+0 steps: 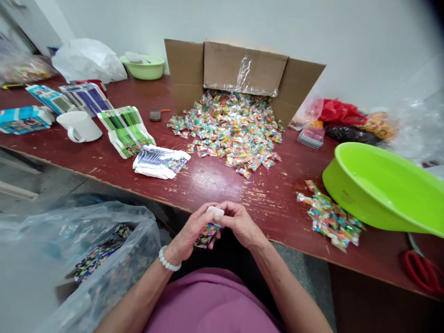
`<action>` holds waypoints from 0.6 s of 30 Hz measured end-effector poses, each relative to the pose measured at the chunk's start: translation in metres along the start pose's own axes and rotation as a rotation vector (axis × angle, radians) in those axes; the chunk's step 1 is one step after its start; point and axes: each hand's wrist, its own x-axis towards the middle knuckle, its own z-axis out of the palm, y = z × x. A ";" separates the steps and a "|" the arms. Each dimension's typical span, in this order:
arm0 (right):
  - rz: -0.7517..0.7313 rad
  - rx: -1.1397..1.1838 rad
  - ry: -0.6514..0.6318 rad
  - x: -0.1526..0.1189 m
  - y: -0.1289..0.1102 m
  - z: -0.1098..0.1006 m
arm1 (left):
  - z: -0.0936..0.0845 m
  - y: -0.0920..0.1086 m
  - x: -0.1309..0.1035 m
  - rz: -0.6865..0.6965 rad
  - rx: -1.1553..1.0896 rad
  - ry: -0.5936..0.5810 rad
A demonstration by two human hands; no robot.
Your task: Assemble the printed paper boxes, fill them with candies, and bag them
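Just off the table's front edge, my left hand (189, 232) is wrapped round a small purple patterned carton (207, 234). A white flap shows at the carton's top end. My right hand (239, 224) pinches that flap between thumb and fingers. Whether anything lies inside the carton is hidden. Ahead of my hands, to the left, a fanned stack of flat purple-and-white cartons (159, 162) lies on the table. Beyond it to the right, a heap of small wrapped candies (236, 125) spills from a cardboard box (243, 64) lying on its side.
Left of me, a clear plastic bag (138, 222) holds several purple cartons (100, 254). Green cartons (126, 132) and a white mug (79, 126) stand at the left. A green basin (347, 185), a smaller candy pile (329, 217) and red-handled scissors (421, 270) are at the right.
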 end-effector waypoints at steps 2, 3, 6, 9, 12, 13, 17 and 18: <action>-0.060 -0.056 0.031 -0.001 0.001 0.002 | -0.003 -0.001 0.001 -0.040 -0.061 0.006; -0.089 -0.088 0.042 -0.003 0.002 0.002 | -0.004 -0.002 0.002 -0.069 -0.105 0.008; -0.173 -0.218 0.046 -0.008 0.006 0.000 | -0.006 -0.002 0.004 -0.156 -0.217 -0.002; -0.310 -0.422 0.036 -0.011 0.010 -0.005 | -0.005 -0.001 0.005 -0.166 -0.272 0.018; -0.480 -0.622 0.054 -0.011 0.013 -0.008 | -0.003 0.001 0.006 -0.148 -0.298 0.066; -0.529 -0.673 0.073 -0.011 0.014 -0.008 | -0.002 0.002 0.006 -0.151 -0.304 0.069; -0.628 -0.791 0.109 -0.011 0.013 -0.004 | -0.001 0.002 0.005 -0.142 -0.297 0.067; -0.614 -0.789 0.098 -0.011 0.012 -0.003 | 0.000 0.002 0.004 -0.128 -0.275 0.071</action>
